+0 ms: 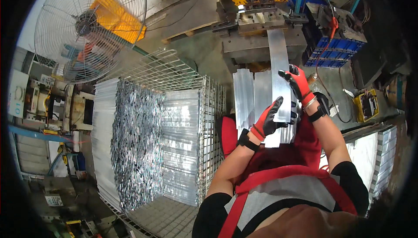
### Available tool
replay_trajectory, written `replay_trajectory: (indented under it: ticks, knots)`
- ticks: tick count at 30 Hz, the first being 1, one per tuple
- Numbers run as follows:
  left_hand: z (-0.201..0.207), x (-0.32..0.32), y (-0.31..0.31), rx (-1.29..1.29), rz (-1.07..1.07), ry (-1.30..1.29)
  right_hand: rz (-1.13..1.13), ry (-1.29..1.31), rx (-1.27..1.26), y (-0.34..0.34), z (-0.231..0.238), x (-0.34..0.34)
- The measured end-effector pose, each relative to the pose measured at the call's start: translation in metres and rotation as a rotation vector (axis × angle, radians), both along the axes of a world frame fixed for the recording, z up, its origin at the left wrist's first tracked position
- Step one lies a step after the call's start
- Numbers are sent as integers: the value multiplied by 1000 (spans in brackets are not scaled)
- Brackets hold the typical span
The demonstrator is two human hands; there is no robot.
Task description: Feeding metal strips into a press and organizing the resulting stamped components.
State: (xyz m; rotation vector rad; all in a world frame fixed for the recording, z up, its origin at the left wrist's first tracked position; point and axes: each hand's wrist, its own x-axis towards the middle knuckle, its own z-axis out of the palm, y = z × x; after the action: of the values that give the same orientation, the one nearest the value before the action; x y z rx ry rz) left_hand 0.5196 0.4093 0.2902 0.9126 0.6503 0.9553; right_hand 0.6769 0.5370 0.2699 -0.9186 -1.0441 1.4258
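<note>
Standing at the far left, a large wire-caged fan (89, 27) tilts over grey machinery (48, 103) along the wall. Right of it, a wire mesh bin (209, 120) holds tall stacks of shiny stamped aluminium pieces (135, 146), with flatter sheet stacks (180, 146) packed against its mesh wall. Further right, a stack of long aluminium strips (250, 96) lies in front of the person, just below the press.

The left hand (267, 120), in a red and black glove, is closed around the lower end of a long aluminium strip (280, 70), thumb on top and fingers (292, 115) curled under its near edge. The strip runs upward from that hand to the die of the yellow-topped punch press (259, 3), where its far end rests on the press bed. The right hand (298, 83), also gloved in red and black, pinches the strip's right edge a little higher up, fingertips on its face. Both wrists carry black straps. The person wears a red apron (283, 181) with black sleeves.

To the right of the press sit blue trays (333, 48) and an orange-handled tool (333, 23). A yellow box (365, 105) sits on the floor, and white stacked sheets (385, 155) stand at the far right.
</note>
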Motion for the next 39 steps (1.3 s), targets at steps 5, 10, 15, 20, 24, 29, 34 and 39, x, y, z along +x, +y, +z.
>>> replay_trajectory:
  ticks: [5,10,15,20,24,29,34,39]
  knots:
    - [12,-4,47,-277,-131,-230,-16,-110,71,36,40,-21]
    - [27,-6,73,-188,-40,-152,21,-223,65,75,43,-25]
    - [9,-16,89,-331,36,-278,58,-42,23,89,36,-36]
    - [1,1,91,-359,215,-253,142,-31,96,104,15,-20]
    - [8,3,90,-356,218,-256,135,26,93,105,11,-18]
    - [-4,-5,94,-310,167,-221,142,19,94,105,16,-22]
    - [5,3,91,-341,256,-174,130,24,90,104,15,-18]
    - [-2,1,89,-345,339,-133,89,-238,84,96,25,-26]
